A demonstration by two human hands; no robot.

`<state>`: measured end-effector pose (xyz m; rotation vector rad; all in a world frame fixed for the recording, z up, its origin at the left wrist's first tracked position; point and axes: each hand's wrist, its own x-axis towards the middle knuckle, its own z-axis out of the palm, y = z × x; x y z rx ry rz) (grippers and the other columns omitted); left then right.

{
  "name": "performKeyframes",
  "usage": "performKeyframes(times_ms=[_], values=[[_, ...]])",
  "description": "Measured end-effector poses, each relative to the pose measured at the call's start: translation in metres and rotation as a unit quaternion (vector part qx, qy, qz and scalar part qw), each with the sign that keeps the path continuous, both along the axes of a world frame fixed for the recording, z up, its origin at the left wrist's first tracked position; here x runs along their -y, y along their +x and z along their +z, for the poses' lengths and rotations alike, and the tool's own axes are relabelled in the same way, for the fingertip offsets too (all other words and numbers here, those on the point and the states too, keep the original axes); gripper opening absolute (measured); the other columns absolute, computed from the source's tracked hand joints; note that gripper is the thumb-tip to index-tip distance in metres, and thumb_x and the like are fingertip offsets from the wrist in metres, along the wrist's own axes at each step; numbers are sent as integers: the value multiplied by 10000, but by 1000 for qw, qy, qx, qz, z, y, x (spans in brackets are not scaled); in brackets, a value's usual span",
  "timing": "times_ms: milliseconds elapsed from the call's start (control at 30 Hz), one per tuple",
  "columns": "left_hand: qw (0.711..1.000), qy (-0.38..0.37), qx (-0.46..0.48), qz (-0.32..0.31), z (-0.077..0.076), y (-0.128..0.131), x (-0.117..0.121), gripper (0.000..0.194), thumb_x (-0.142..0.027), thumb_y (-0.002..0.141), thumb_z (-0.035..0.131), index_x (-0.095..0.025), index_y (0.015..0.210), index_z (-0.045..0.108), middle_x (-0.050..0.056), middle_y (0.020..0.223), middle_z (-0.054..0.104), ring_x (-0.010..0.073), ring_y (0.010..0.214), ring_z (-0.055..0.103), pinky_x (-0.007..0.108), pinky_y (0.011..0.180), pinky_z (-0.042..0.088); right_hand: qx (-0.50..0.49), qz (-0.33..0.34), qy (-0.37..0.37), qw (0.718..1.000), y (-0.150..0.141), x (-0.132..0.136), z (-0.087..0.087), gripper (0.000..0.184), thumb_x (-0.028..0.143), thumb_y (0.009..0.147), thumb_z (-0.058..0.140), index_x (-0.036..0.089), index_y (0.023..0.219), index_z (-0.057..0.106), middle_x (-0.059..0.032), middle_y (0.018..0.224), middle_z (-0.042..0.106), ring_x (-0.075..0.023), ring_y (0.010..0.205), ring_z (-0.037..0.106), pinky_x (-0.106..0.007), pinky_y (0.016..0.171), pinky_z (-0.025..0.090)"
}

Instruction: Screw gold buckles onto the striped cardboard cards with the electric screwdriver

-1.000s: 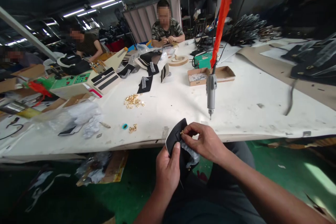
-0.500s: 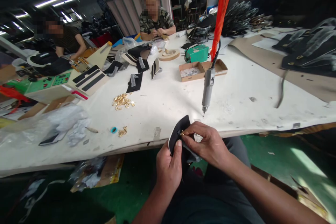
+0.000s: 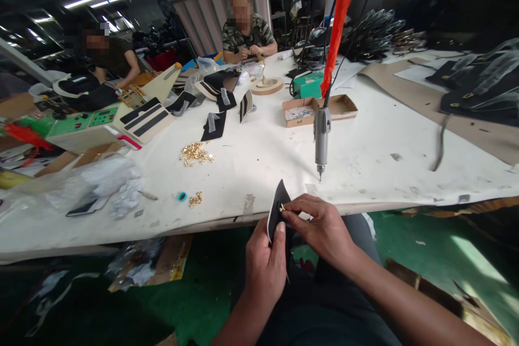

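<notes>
My left hand [image 3: 267,259] is closed on a black leather piece [image 3: 279,203] with a pale edge, its thumb pressed on the dark face. The piece stands tilted just in front of the table's edge. Between the thumb and forefinger of my right hand [image 3: 320,224] is a small gold metal fitting [image 3: 282,208], held against the piece; its exact kind is too small to make out. Above and just beyond my hands hangs a grey electric screwdriver [image 3: 322,138], its bit pointing down. Loose gold fittings lie in a larger pile [image 3: 194,154] and a smaller pile [image 3: 195,199] to the left.
A blue ring [image 3: 182,196] lies beside the small pile. Farther back stand cardboard trays [image 3: 300,121], a green box [image 3: 308,85] and a tape roll [image 3: 270,86]. Plastic bags [image 3: 105,178] cover the left side. Two people sit across the table, near a green-panelled machine [image 3: 83,130].
The black leather piece has turned more edge-on, and the gold fitting shows more clearly at my right fingertips. The whole view has shifted slightly.
</notes>
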<state>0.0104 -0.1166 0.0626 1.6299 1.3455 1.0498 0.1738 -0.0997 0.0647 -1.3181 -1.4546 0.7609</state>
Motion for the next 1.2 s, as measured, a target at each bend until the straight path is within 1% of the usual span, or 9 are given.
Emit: performKeyframes(times_ms=[167, 267, 367, 467, 533, 767, 967, 1100, 1200], values=[[1000, -8, 0, -1, -1, -17, 3, 289, -356, 1058, 591, -251, 1287, 732, 92, 1290, 758, 295, 1224, 692, 354, 1063, 512, 21, -37, 28, 999, -27, -4, -8, 80, 264, 964, 727, 253, 915, 789, -44, 905, 796, -226, 839, 739, -385, 821, 549], [998, -56, 31, -26, 2, -28, 5, 366, -399, 1031, 631, -224, 1347, 685, 108, 1190, 767, 281, 1034, 732, 348, 898, 579, 55, -13, 59, 997, -38, -3, -10, 123, 227, 978, 682, 261, 1024, 792, -54, 995, 799, -233, 912, 745, -417, 881, 544], [988, -98, 100, -59, 8, -38, 5, 466, -465, 1000, 663, -207, 1388, 649, 126, 1228, 748, 281, 993, 733, 336, 809, 597, 93, 48, 58, 993, -40, 4, -3, 391, 150, 895, 669, 263, 1266, 722, -88, 1193, 758, -268, 1070, 723, -456, 960, 539], [980, -115, 148, -73, 12, -44, 6, 514, -484, 962, 710, -222, 1400, 648, 136, 1357, 711, 333, 1195, 700, 386, 981, 582, 150, 132, 25, 980, -37, 13, 9, 770, 157, 776, 732, 272, 1511, 532, -124, 1417, 645, -319, 1257, 642, -503, 1073, 507], [973, -136, 168, -76, 14, -46, 8, 546, -483, 931, 747, -228, 1405, 651, 144, 1393, 698, 360, 1263, 676, 419, 1039, 569, 184, 149, 6, 972, -39, 18, 15, 860, 200, 753, 784, 266, 1549, 468, -137, 1454, 614, -341, 1293, 610, -526, 1114, 480], [962, -205, 161, -87, 11, -55, 18, 723, -459, 823, 859, -227, 1468, 630, 174, 1448, 678, 440, 1352, 623, 462, 975, 624, 214, 63, -5, 975, -58, 23, 12, 530, 189, 845, 765, 243, 1352, 621, -130, 1249, 725, -333, 1126, 669, -510, 1015, 500], [967, -190, 132, -110, -5, -63, 16, 641, -436, 960, 742, -265, 1552, 566, 157, 1522, 625, 356, 1336, 653, 446, 1076, 579, 12, 59, -101, 993, -40, 23, 10, 278, 141, 900, 644, 240, 1140, 744, -42, 1083, 777, -255, 1038, 700, -373, 940, 528], [984, -116, 131, -47, -20, -52, -9, 348, -425, 942, 771, -229, 1229, 770, 129, 1467, 646, 314, 1304, 665, 394, 1095, 543, -199, 106, -227, 947, -18, 19, 11, 276, 321, 926, 703, 202, 1169, 760, -8, 911, 768, -193, 779, 689, -279, 687, 527], [958, -169, 230, 1, -26, -37, -27, 439, -419, 830, 886, -205, 1175, 716, 126, 1358, 706, 272, 1137, 744, 372, 1004, 578, -278, 121, -262, 916, -7, 17, 6, 329, 386, 882, 766, 196, 1151, 767, 0, 858, 762, -166, 691, 668, -250, 613, 504]])
